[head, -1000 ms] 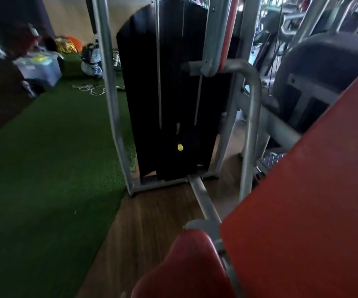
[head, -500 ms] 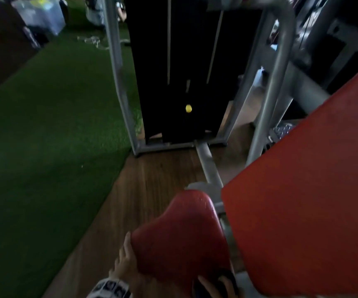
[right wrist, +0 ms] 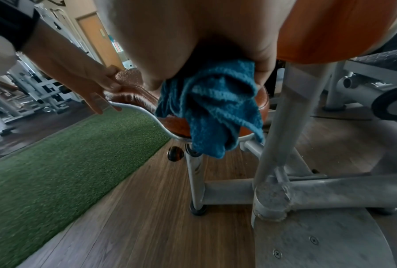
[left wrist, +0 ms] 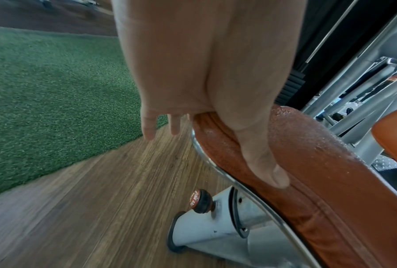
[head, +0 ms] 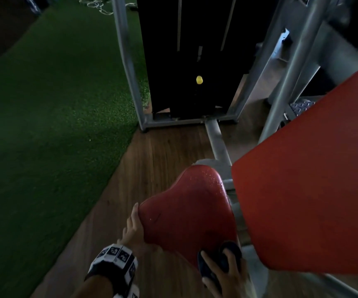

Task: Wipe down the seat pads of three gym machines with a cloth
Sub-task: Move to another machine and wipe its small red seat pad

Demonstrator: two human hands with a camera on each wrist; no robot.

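Green turf (head: 44, 130) covers the floor's left side; wood plank floor (head: 152, 168) runs under the machine. Grey steel frame (head: 128, 67) surrounds the dark weight stack (head: 186, 50), yellow selector pin (head: 199, 80) low on the stack.

Big orange-red back pad (head: 315, 190) tilted on the right, just beside the seat. Dark red seat pad (head: 186, 209) sits lower left of it, on a grey post (left wrist: 206, 230) with a chrome rim under its edge. Water droplets visible on the seat's far end and along its side.

Left hand (head: 134, 227) is on the seat pad's left edge: thumb (left wrist: 268, 168) lies flat along the top of the side bolster, the other fingers (left wrist: 148, 125) point down past the rim, mostly straight. Not wrapped round it; resting/bracing contact, fingers loose. Patterned wrist band (head: 115, 262) behind it.

Right hand (head: 223, 274) is at the seat pad's near right corner, fingers curled around a bunched blue cloth (right wrist: 211, 108). In the head view the cloth looks dark and sits on the pad's near edge; the right wrist view shows it hanging in folds over the pad's rim. Whether it's pressed flat against the top surface: cannot tell.

Small black adjustment knob (left wrist: 200, 201) with an orange cap sticks out of the seat post, below the rim. Two screws (right wrist: 314, 240) in the grey base plate at lower right of the right wrist view.
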